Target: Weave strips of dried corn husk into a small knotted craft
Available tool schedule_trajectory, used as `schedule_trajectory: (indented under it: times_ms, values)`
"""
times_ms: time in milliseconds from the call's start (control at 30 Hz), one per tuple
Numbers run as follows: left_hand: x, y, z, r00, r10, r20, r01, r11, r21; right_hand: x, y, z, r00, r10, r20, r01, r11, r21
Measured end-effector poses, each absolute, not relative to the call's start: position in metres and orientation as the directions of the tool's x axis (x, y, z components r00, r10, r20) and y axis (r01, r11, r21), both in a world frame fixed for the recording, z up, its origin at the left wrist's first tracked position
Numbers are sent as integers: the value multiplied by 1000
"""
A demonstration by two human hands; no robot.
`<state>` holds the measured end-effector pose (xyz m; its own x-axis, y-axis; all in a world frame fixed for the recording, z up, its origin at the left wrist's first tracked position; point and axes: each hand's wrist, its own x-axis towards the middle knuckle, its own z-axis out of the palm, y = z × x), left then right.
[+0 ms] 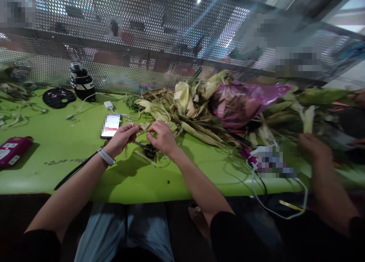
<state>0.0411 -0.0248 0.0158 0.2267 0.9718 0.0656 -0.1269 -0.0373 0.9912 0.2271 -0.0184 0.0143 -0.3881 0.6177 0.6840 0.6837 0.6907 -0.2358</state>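
Jeans (149,227): nearest the camera, bottom middle, below the table edge.
Husk strip (145,126): pale, thin, looks like corn husk; held above the table between both hands; exact ends blurred.
Left hand (122,138): thumb and forefinger pinched together on the strip, other fingers curled in; pale wristband (106,156) on the wrist.
Right hand (162,138): thumb and index bent into a ring, tips closed on the strip's other side, remaining fingers curled.
Below hands: dark tool (148,151), maybe scissors, too blurred to tell; loose husk shreds (145,158) just beside it.
Phone (111,126): screen lit, flat on table, just beyond the left hand.
Black strap (76,170): lies slantwise under the left forearm.
Husk pile (159,110): green and tan leaves, heaped beyond and to the right of the right hand.
Plastic bag (236,106): translucent magenta, brown contents, sits on the pile.
Charger (108,105): white, near the phone.
Bottle (82,83): black and white, upright at far edge; black palette-shaped pad (59,97) just left.
Power strip (14,151): magenta, left edge.
Table (71,140): bright green.
Co-worker's hand (315,148): far right, fingers wrapped round a pale husk piece (308,119).
Screen panel (142,45): perforated metal, behind everything.
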Motion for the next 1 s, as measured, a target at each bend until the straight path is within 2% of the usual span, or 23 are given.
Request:
schedule_trajectory:
  times_ms: [167,367,433,500,600,667,733,800,867,933,1000]
  values:
    - [40,-23,13,204,974,96,-81,-81,993,233,-14,13,-324,623,712,777,604,-175]
    - [38,-22,15,231,966,118,-89,-100,991,241,-7,12,-211,704,678,796,526,-299]
    - [38,-23,15,236,965,118,-93,-99,991,243,-7,14,-223,754,618,747,540,-388]
    - [39,-24,15,242,963,119,-83,-102,991,241,-7,15,-227,824,519,641,527,-558]
    - [41,-26,15,263,955,137,-53,-127,990,231,-9,13,-235,930,284,367,355,-860]
    - [43,-28,15,291,946,142,-21,-142,990,223,-10,9,-231,957,176,185,220,-958]
    - [45,-30,16,319,938,136,17,-149,989,218,-9,6,-172,968,181,110,201,-973]
    - [47,-31,16,345,929,132,50,-159,986,218,-8,5,-70,959,274,156,281,-947]
    - [48,-32,17,365,921,137,75,-176,982,221,-7,6,-40,945,324,221,324,-920]
    - [48,-33,17,379,914,145,90,-193,977,222,-7,7,-69,955,290,211,298,-931]
    - [48,-33,16,389,908,153,98,-206,974,220,-10,8,-108,974,199,131,212,-968]
